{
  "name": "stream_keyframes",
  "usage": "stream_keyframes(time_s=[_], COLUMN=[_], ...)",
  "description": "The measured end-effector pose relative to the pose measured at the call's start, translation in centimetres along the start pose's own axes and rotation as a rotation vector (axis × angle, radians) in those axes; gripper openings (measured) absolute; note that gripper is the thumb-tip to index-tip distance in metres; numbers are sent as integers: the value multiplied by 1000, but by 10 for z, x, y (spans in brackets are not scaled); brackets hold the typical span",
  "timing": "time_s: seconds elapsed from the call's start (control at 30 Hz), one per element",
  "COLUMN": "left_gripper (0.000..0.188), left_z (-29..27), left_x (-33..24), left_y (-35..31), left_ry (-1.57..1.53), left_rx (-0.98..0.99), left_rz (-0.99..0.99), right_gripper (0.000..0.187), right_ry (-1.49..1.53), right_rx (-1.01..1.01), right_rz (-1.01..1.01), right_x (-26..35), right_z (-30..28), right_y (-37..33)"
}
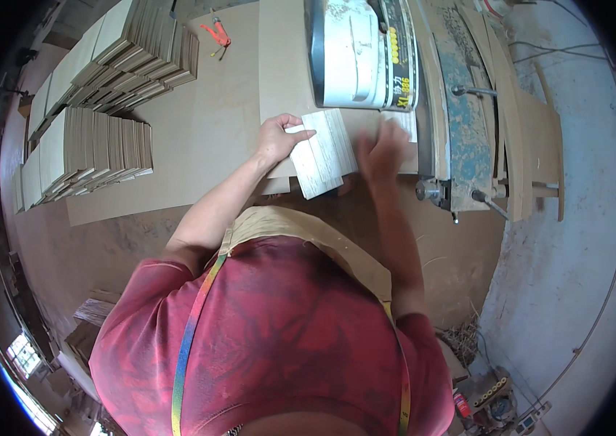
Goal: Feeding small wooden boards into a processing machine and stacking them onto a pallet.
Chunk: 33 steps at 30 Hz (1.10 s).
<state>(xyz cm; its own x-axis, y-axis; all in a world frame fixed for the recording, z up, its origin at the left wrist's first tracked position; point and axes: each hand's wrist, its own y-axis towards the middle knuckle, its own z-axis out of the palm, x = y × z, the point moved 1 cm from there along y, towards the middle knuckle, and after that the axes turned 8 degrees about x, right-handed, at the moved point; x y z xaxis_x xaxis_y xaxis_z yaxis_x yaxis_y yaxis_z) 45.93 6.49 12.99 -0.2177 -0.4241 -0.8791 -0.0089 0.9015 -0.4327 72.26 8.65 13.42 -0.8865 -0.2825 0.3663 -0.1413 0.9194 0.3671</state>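
My left hand [279,139] grips a small bundle of pale, thin wooden boards [320,156] by its left edge, thumb on top. The bundle is tilted in front of my apron, and its board edges show as fine lines. To its right, my right hand [382,154] is smeared by motion, so its fingers and anything in them cannot be made out. Just beyond that hand, a pale flat piece [404,125] lies beside a big white plastic container [351,62] with a black and yellow label.
Tall rows of stacked boards [97,149] stand on the brown sheet-covered table [213,123] at the left. Red-handled pliers [216,35] lie at the far side. On the right is a worn blue metal machine [471,123] with protruding handles, beside leaning panels and a wall.
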Motion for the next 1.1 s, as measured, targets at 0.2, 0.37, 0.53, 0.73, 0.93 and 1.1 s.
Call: stream_keyframes(time_s=[0.2, 0.37, 0.53, 0.73, 0.93, 1.1], left_gripper=[17, 17, 14, 17, 19, 24], left_z=[6, -14, -26, -9, 18, 3], left_x=[-18, -7, -16, -8, -10, -14], left_y=[-5, -9, -21, -12, -2, -1], left_ry=[19, -181, -474, -379, -158, -220], left_rx=[42, 135, 334, 203, 23, 108], left_rz=[42, 62, -39, -101, -37, -13], right_gripper=[61, 57, 46, 50, 60, 59], right_ry=[58, -90, -220, -80, 75, -82], right_rx=[186, 125, 92, -31, 246, 195], right_rz=[-55, 66, 75, 44, -36, 41], right_x=[56, 6, -35, -19, 69, 19], right_z=[-24, -60, -26, 6, -22, -42], right_y=[-60, -83, -50, 12, -52, -86])
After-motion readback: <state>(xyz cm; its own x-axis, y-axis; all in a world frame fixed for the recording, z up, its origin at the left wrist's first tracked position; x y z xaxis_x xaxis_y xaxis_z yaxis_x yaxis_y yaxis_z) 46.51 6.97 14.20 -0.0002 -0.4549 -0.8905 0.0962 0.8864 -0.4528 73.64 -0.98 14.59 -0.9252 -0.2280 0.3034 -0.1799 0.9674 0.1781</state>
